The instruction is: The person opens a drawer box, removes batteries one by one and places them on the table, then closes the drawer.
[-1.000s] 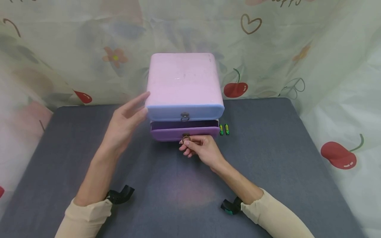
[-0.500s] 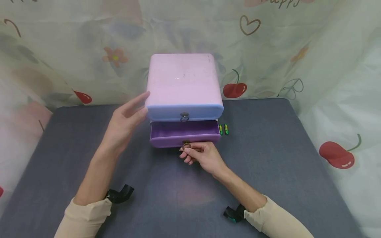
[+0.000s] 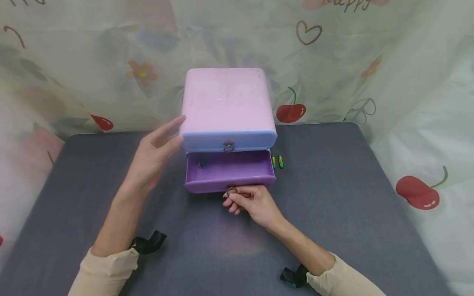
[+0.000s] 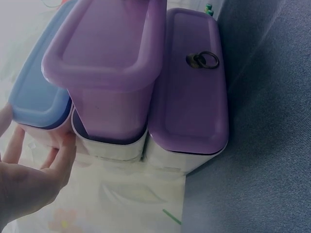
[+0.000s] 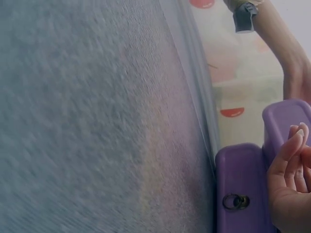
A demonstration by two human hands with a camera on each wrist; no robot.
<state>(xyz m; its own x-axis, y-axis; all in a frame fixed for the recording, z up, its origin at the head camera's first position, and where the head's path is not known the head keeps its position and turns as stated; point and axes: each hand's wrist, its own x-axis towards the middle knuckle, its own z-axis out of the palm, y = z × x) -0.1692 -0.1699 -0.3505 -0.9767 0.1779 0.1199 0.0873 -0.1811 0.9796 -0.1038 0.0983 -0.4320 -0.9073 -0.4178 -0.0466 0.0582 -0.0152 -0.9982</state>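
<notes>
A small pink cabinet [image 3: 227, 98] with a blue top drawer [image 3: 200, 141] stands at the back of the table. Its purple middle drawer [image 3: 207, 187] is pulled out well past the front. Thumb and fingers of my right hand [image 3: 257, 205] pinch that drawer's ring pull [image 3: 231, 190]. Flat along the cabinet's left side, the fingers of my left hand [image 3: 152, 150] are extended, fingertips at the wall. Inside the drawer, toward its back left, shows a small dark thing [image 3: 202, 163]. Below, in the left wrist view, the purple bottom drawer [image 4: 192, 104] is closed.
Two green batteries [image 3: 277, 162] lie on the dark grey table [image 3: 333, 185], right of the cabinet. A patterned curtain [image 3: 148, 49] hangs behind the table and along its sides. Black straps with cameras [image 3: 148, 242] sit at both wrists.
My right hand has drawn the middle drawer farther out toward me by its ring pull, and more of its inside shows, including the small dark thing. My left hand has stayed at the cabinet's side.
</notes>
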